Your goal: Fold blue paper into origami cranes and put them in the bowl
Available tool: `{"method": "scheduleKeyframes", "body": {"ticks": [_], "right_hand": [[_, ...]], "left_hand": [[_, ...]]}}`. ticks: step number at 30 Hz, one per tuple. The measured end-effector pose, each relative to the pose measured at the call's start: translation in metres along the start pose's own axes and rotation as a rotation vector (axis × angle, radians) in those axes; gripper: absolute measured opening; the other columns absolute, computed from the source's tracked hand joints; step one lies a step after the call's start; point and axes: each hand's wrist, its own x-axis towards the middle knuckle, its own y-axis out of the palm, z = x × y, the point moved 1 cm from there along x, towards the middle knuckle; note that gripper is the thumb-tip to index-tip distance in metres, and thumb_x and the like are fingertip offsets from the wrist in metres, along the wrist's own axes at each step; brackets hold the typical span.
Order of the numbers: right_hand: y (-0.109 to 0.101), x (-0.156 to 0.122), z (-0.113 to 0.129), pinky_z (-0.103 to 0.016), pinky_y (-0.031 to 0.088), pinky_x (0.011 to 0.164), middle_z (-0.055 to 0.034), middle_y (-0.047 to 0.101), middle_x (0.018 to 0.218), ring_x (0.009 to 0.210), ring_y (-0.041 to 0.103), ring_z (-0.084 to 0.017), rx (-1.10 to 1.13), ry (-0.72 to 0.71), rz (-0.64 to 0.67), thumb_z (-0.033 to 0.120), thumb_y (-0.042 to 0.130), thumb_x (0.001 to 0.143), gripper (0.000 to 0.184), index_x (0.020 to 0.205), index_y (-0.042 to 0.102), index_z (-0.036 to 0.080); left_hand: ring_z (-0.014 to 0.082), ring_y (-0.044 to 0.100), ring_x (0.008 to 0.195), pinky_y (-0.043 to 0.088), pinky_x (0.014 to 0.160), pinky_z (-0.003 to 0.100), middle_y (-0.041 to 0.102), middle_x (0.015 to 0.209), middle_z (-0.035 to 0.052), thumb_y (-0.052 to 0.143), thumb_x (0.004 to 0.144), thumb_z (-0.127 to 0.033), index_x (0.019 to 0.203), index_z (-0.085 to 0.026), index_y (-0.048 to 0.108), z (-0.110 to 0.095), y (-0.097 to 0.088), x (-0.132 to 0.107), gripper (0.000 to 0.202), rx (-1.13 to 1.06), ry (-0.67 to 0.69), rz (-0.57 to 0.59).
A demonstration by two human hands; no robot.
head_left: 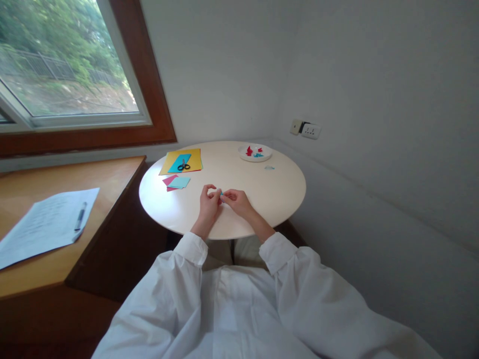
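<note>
Over the near part of the round white table (pixel 247 224), my two hands meet at a small blue piece of paper (pixel 222 193), mostly hidden by the fingers. My left hand (pixel 210 202) pinches it from the left, its index finger bent above. From the right, my right hand (pixel 237 200) has thumb and fingertips closed on the same piece. Left of my hands lie small pink and light blue paper squares (pixel 180 182). Behind them, black-handled scissors (pixel 183 165) rest on a blue sheet (pixel 174 162) atop yellow paper (pixel 192 154).
A white plate (pixel 245 158) with small red and blue folded paper pieces stands at the table's back right. A small pale blue item (pixel 269 168) lies before it. On the wooden desk (pixel 112 184) at left are a written sheet (pixel 41 224) and a pen (pixel 80 216). Walls border the table.
</note>
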Motion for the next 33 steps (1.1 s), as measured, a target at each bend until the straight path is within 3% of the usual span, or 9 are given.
{"method": "scheduleKeyframes", "body": {"ticks": [8, 13, 21, 28, 33], "right_hand": [[0.000, 0.000, 0.002, -0.029, 0.049, 0.066, -0.0016, 0.066, 0.066, 0.063, 0.061, -0.015, -0.010, -0.008, -0.049, 0.036, 0.069, 0.063, 0.020, 0.068, 0.062, 0.018], [-0.004, 0.001, 0.003, -0.030, 0.050, 0.068, -0.0030, 0.066, 0.068, 0.065, 0.062, -0.016, 0.002, -0.025, -0.099, 0.041, 0.068, 0.064, 0.025, 0.069, 0.061, 0.018], [-0.006, 0.001, 0.009, -0.030, 0.049, 0.070, -0.0032, 0.066, 0.071, 0.068, 0.060, -0.015, 0.013, -0.037, -0.116, 0.041, 0.066, 0.065, 0.024, 0.071, 0.062, 0.018], [-0.006, 0.000, 0.012, -0.028, 0.047, 0.066, -0.0012, 0.063, 0.066, 0.065, 0.057, -0.013, 0.031, -0.023, -0.120, 0.039, 0.063, 0.068, 0.021, 0.067, 0.062, 0.018], [-0.005, 0.000, 0.010, -0.029, 0.049, 0.066, -0.0023, 0.064, 0.067, 0.066, 0.059, -0.014, 0.053, -0.009, -0.128, 0.041, 0.065, 0.066, 0.023, 0.066, 0.063, 0.017]], "left_hand": [[0.0089, 0.050, 0.053, 0.039, 0.053, 0.023, 0.059, 0.060, -0.0004, 0.065, 0.068, -0.034, 0.070, -0.014, 0.064, 0.002, 0.001, 0.005, 0.020, 0.135, 0.101, 0.032], [0.0130, 0.056, 0.066, 0.044, 0.065, 0.027, 0.067, 0.076, 0.0055, 0.065, 0.070, -0.032, 0.081, -0.014, 0.071, 0.001, 0.000, 0.003, 0.022, 0.214, 0.158, 0.072], [0.0209, 0.059, 0.098, 0.046, 0.082, 0.031, 0.065, 0.106, 0.0115, 0.065, 0.071, -0.025, 0.084, -0.016, 0.072, 0.001, 0.001, 0.003, 0.018, 0.270, 0.250, 0.077], [0.0172, 0.061, 0.073, 0.045, 0.072, 0.029, 0.070, 0.075, 0.0062, 0.062, 0.074, -0.023, 0.081, -0.016, 0.071, 0.001, 0.004, 0.001, 0.014, 0.320, 0.292, 0.105], [0.0158, 0.059, 0.067, 0.044, 0.067, 0.027, 0.070, 0.073, 0.0057, 0.061, 0.074, -0.021, 0.078, -0.016, 0.071, 0.002, 0.005, 0.000, 0.012, 0.346, 0.315, 0.089]]}}
